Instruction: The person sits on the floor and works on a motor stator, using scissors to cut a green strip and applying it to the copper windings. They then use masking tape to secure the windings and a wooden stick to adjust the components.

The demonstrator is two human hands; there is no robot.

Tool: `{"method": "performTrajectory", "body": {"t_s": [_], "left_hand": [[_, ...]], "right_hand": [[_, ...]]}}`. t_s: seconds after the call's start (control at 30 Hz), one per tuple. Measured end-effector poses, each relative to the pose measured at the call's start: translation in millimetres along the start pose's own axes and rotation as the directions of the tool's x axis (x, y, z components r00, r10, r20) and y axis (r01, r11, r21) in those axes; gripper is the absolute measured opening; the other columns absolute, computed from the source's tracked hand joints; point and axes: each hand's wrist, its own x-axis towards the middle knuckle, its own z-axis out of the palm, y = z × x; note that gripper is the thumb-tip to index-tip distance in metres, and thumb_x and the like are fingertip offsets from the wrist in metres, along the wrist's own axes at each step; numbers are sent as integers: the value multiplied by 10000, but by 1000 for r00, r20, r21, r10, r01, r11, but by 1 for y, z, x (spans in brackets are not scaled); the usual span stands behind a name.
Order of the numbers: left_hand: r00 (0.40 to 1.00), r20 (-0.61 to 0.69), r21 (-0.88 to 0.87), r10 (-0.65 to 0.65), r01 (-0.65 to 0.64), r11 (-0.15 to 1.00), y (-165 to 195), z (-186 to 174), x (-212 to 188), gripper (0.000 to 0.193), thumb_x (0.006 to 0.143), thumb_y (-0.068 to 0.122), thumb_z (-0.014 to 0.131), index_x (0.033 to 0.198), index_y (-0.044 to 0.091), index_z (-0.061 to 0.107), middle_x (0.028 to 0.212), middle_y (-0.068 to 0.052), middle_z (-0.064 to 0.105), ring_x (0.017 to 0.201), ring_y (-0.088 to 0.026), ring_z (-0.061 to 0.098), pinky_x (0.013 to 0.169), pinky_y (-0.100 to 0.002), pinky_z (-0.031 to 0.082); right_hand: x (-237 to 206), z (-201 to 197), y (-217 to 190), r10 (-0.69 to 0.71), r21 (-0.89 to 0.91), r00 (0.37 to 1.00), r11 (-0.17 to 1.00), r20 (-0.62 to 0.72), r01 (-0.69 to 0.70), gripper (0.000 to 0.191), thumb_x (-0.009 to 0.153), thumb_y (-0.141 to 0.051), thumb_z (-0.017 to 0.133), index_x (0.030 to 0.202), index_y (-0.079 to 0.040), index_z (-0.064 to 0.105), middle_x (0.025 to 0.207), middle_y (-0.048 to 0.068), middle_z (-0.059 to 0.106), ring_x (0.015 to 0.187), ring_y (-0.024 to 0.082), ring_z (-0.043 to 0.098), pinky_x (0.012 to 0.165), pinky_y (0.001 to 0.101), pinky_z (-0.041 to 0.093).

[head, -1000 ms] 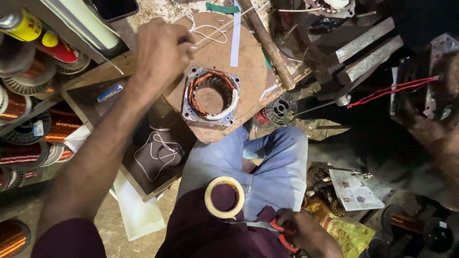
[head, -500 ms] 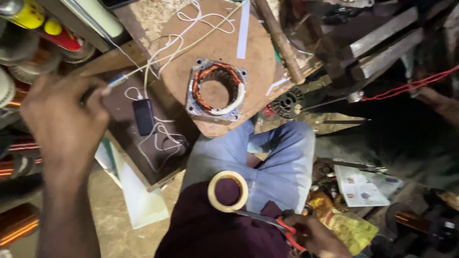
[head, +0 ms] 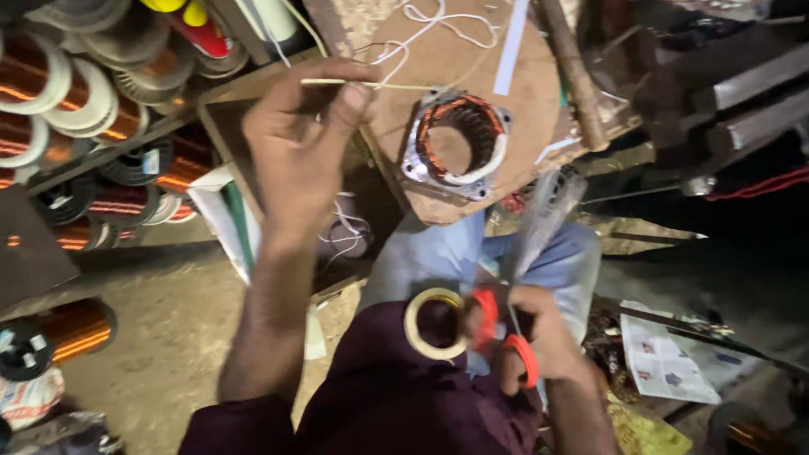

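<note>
My left hand (head: 299, 143) is raised over the wooden board (head: 472, 59), pinching a thin pale sleeve or cord (head: 396, 85) that runs right toward the motor stator (head: 456, 143). The stator, a metal frame with copper windings, sits on the board. My right hand (head: 539, 337) grips scissors (head: 518, 278) with red handles, blades blurred and pointing up toward the stator. A roll of tape (head: 434, 323) rests on my lap beside that hand.
Shelves at the left hold several spools of copper wire (head: 76, 109). An open wooden box (head: 354, 227) with white cord lies below my left hand. Metal bars (head: 742, 93) and red wires are at the right. A printed paper (head: 661, 358) lies on the floor.
My left hand moved right and up, pulling the thin sleeve taut near the stator. My right hand lifted the scissors from my lap, blades now pointing upward.
</note>
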Motion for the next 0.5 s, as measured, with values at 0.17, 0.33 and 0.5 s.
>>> {"method": "performTrajectory", "body": {"t_s": [0.17, 0.33, 0.5], "left_hand": [[990, -132, -58, -48, 41, 997, 1, 4, -26, 230, 1046, 56, 703, 1250, -37, 655, 1141, -153, 764, 1040, -163, 743, 926, -277, 619], [988, -136, -41, -69, 64, 997, 17, -2, -47, 240, 1099, 46, 668, 1308, -64, 629, 1232, -195, 751, 1091, -161, 716, 1028, -265, 575], [982, -173, -11, -69, 69, 998, 16, -6, -47, 257, 1068, 55, 676, 1290, -64, 627, 1207, -199, 756, 1111, -192, 744, 1000, -292, 620]], "right_hand": [[80, 72, -1, 180, 256, 964, 940, 196, -227, 516, 951, -434, 647, 1225, 2, 623, 1027, 54, 702, 939, 159, 667, 866, 325, 503], [131, 92, -33, -120, 384, 974, 922, 191, 39, 453, 971, -345, 760, 1242, -22, 594, 1039, 51, 651, 949, 137, 644, 865, 321, 554], [144, 92, -32, -55, 286, 994, 958, 94, 26, 325, 944, -242, 797, 1085, -5, 627, 894, 36, 637, 762, 127, 603, 659, 278, 472]]}}
